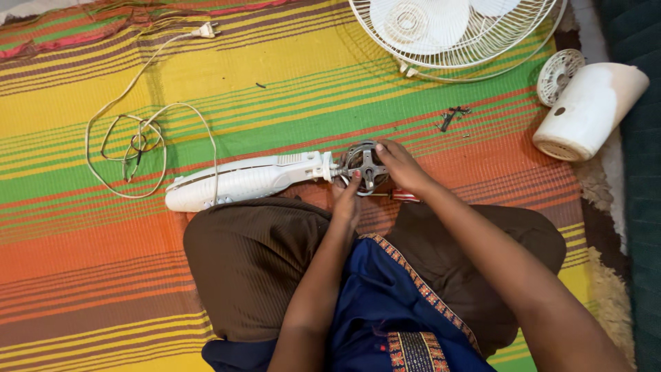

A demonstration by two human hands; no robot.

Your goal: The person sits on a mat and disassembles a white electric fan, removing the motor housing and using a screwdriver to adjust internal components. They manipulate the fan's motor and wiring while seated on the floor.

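Disassembled pedestal fan on a striped floor mat, seen from above. The left hand (346,201) reaches up from the lap, its fingertips pressed to the near edge of the bare metal fan motor (363,165); it is closed only lightly, touching rather than gripping. The right hand (401,167) curls over the motor's far right side, fingers bent round its rim and holding it. The motor lies directly between the two hands and remains joined to the white fan neck (241,182), which runs away to the left of the left hand. Already off the motor: the wire guard with blades (454,34), lying beyond the right hand, and the white rear motor housing (589,110), well off to that hand's right beside a small round vent cap (559,72). A few dark loose parts — probably screws, too small to tell (453,117) — lie just beyond the right hand. The power cord (138,141) is unplugged and trails far left. So the casing work looks finished — the motor itself is what remains in hand.
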